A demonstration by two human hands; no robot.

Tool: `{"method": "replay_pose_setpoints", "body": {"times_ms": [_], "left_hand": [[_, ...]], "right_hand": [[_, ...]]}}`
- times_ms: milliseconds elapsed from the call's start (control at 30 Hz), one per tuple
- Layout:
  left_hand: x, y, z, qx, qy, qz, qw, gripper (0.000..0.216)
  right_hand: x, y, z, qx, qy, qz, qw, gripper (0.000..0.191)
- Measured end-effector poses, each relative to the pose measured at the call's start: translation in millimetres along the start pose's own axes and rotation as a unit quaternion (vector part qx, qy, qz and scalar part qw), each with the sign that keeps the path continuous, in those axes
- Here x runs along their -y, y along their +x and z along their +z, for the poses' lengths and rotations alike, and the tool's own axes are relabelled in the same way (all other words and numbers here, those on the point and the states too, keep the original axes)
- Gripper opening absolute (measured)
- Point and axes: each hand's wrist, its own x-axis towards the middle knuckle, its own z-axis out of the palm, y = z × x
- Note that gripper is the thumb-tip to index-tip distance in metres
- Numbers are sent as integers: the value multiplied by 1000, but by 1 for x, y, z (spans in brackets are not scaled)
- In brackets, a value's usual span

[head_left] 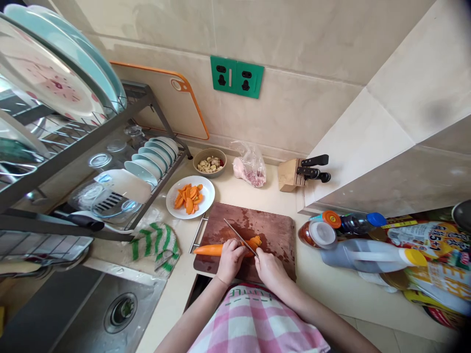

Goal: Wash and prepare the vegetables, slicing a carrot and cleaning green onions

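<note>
A peeled carrot [208,250] lies across the dark wooden cutting board [221,223], its tip pointing left. My left hand [231,259] is closed over the carrot, fingertips on its thicker part. In my right hand [270,267] is a knife [235,230], gripped by its handle, the blade slanting up and left across the carrot just beside my left fingers. Cut carrot slices [254,241] rest right of the blade. Behind the board on the left, a white plate [172,208] bears more carrot slices [189,197].
A bowl of garlic cloves [209,164], bagged raw meat [250,170] and a knife block [289,175] stand along the wall. Left are a dish rack [147,100], a striped cloth [156,247] and a sink [91,314]. Bottles, including a large jug [362,255], crowd the right.
</note>
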Motion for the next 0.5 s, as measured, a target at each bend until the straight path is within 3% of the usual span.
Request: {"method": "replay_pose_setpoints", "body": {"times_ms": [300,500], "left_hand": [[1,-1,0,0,-10,-5,1000,24],[2,-1,0,-4,-1,1,1000,23]], "right_hand": [[-8,-15,-10,-17,15,-37,999,21],[-4,-2,6,-17,10,-9,1000,22]]}}
